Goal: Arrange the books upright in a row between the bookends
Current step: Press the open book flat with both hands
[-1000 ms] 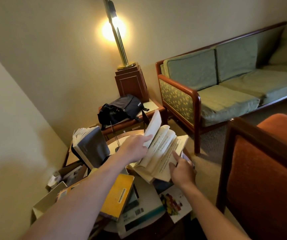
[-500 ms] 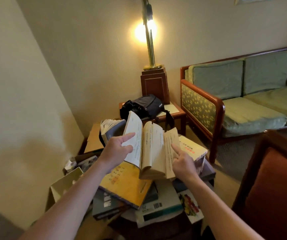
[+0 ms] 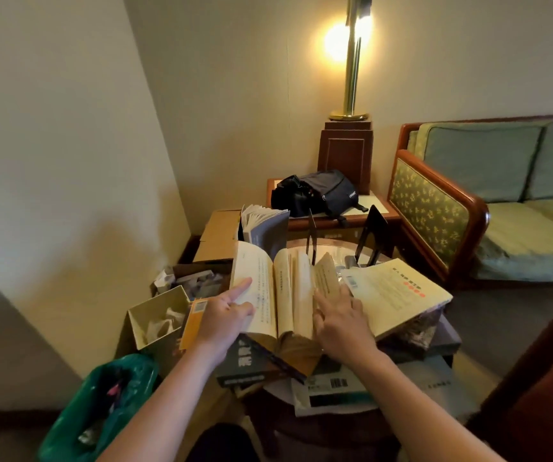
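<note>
An open book [image 3: 278, 295] with cream pages lies on a pile of books on the small round table [image 3: 331, 250]. My left hand [image 3: 225, 316] holds its left half, with the index finger stretched across the page. My right hand [image 3: 341, 315] presses flat fingers on the right-hand pages. Two black bookends [image 3: 311, 238] [image 3: 373, 233] stand apart at the table's far side. A grey book [image 3: 265, 228] stands upright to their left. A cream book [image 3: 398, 295] lies flat on the right. A yellow book [image 3: 195, 315], a dark book [image 3: 245, 365] and a white book [image 3: 331, 388] lie below.
A green-lined bin [image 3: 102, 405] and open cardboard boxes [image 3: 158, 315] crowd the floor on the left. Behind, a black bag [image 3: 315, 193] sits on a side table beside a brass lamp [image 3: 351, 78]. A green sofa [image 3: 501, 201] stands on the right, a wooden chair [image 3: 548, 378] nearer.
The open book has come down from a raised tilt and now lies flatter on the pile. My right hand has spread over its right pages. The bookends have come into view.
</note>
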Available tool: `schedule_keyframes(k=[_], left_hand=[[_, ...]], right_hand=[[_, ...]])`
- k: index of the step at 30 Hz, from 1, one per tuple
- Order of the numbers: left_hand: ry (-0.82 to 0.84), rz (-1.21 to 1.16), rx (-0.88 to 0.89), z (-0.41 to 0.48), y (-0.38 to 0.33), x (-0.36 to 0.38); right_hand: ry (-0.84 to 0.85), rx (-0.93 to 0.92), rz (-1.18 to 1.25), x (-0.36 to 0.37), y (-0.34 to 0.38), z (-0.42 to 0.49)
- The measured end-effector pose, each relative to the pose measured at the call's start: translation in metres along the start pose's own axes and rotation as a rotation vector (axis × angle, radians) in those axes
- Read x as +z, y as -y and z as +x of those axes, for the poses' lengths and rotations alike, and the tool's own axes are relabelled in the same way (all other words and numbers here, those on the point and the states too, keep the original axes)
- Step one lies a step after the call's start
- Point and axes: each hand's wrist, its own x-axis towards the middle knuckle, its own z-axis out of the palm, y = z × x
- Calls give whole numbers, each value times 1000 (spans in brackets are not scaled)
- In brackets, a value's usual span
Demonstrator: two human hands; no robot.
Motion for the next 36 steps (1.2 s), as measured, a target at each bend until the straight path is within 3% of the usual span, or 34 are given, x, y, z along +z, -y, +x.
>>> schedule_keyframes(k=[3,10,13,22,36], left_hand=[[-13,-9,12,-3,3,0],[-30,-55,68,-5,13,-2],[-28,-65,70,-4,20,-4],[-19,-131,10,-7,34,-17],[-51,-250,-51,-6,53,-22]], right_hand=[[-108,-130,-264,9,11,-7],[151,-364,-38,-7,29,-14],[257,-416,-111,-10,30,-11],[280,-287,-37,-7,17,-7],[234,-173,314,8,34,-17]])
